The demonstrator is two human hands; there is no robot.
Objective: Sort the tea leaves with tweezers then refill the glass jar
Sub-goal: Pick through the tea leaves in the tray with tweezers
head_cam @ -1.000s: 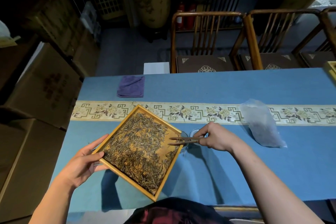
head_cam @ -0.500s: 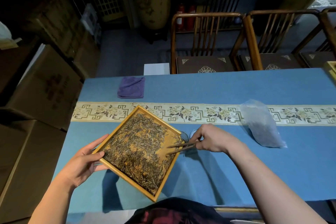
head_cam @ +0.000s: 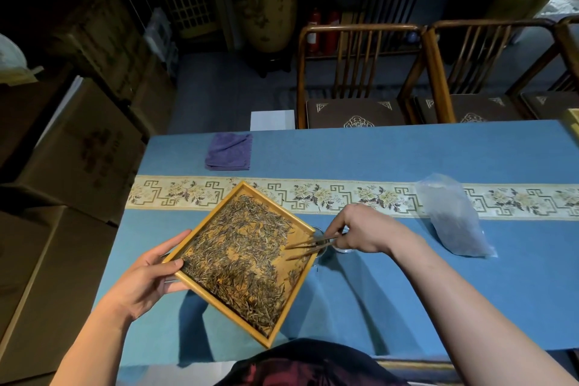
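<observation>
A square wooden tray [head_cam: 272, 201] holds a spread of dry tea leaves [head_cam: 238, 257] and is lifted off the blue table, tilted with one corner toward me. My left hand [head_cam: 147, 279] grips the tray's left corner. My right hand [head_cam: 363, 233] pinches wooden tweezers [head_cam: 310, 247], whose tips reach over the tray's right edge among the leaves. A glass jar [head_cam: 319, 233] stands just past that edge, mostly hidden by the tray and my right hand.
A clear plastic bag [head_cam: 451, 216] lies at the right on the patterned runner [head_cam: 360, 196]. A folded purple cloth [head_cam: 228, 151] sits at the far left of the table. Wooden chairs [head_cam: 360, 78] stand behind it. Cardboard boxes [head_cam: 78, 150] are stacked at the left.
My right hand has swung the tweezers' tips leftward and down, from over the jar to the leaves inside the tray's right edge. The tray and my left hand have stayed put.
</observation>
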